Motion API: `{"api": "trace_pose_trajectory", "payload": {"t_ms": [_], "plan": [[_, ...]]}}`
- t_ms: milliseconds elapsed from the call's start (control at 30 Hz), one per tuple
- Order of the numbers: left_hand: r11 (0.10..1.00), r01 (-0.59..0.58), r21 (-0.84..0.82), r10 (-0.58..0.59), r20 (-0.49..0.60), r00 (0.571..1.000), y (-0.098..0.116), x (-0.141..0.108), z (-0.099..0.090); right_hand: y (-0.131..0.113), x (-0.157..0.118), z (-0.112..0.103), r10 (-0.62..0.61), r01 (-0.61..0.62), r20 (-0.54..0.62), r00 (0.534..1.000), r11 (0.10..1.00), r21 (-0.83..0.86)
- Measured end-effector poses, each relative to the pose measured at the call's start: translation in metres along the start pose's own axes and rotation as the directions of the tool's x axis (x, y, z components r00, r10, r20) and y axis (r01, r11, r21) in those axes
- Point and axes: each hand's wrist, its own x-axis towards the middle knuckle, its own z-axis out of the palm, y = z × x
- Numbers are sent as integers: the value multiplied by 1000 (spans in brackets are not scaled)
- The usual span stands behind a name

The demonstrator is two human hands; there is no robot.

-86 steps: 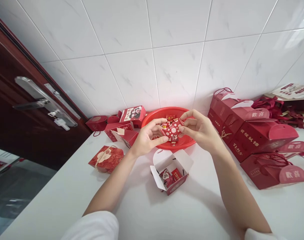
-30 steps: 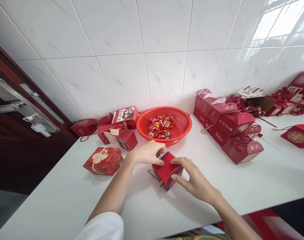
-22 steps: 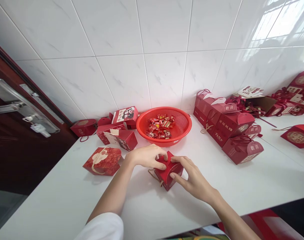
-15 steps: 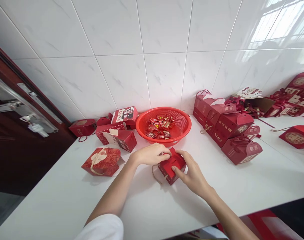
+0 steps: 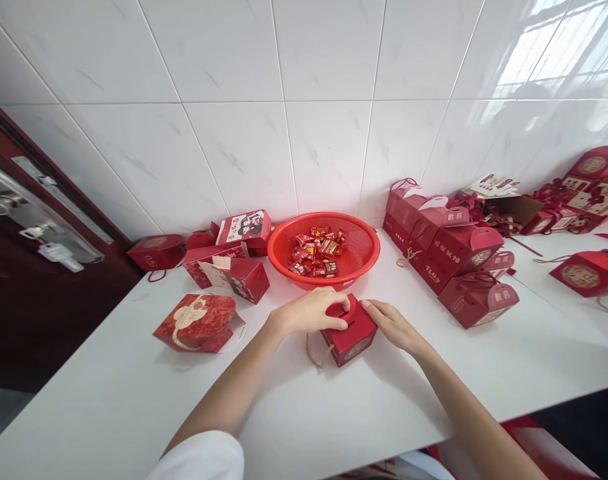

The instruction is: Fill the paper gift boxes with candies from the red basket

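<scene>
Head view, left grip with thumb and fingers parted atop a small red cardboard box, right grip outstretched, touching its edge, red plastic mesh basket beyond both, red-wrapped candies inside.

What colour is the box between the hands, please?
The box is mostly red, clearest in the head view.

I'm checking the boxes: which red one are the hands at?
The box just in front of the red basket: the left hand is on its top and the right hand at its right edge. No hand is on the other boxes.
</scene>
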Motion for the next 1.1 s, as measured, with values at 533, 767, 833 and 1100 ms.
{"api": "trace_pose_trajectory", "payload": {"t_ms": [533,767,833,1100], "plan": [[989,143,-25,-144,-70,987,4,-8,6,-42,-32,-23,-107,135,-92,990,906,401],[806,-29,-591,-154,-257,954,22,-16,1,-57,-37,-19,-172,194,-122,978,959,206],[688,-146,-711,-84,-279,957,30,-18,-2,-62,-39,-17,-222,241,-149,964,963,121],[535,-341,-773,170,-297,940,72,-10,16,-49,-45,3,-280,294,-354,892,956,-15]]}}
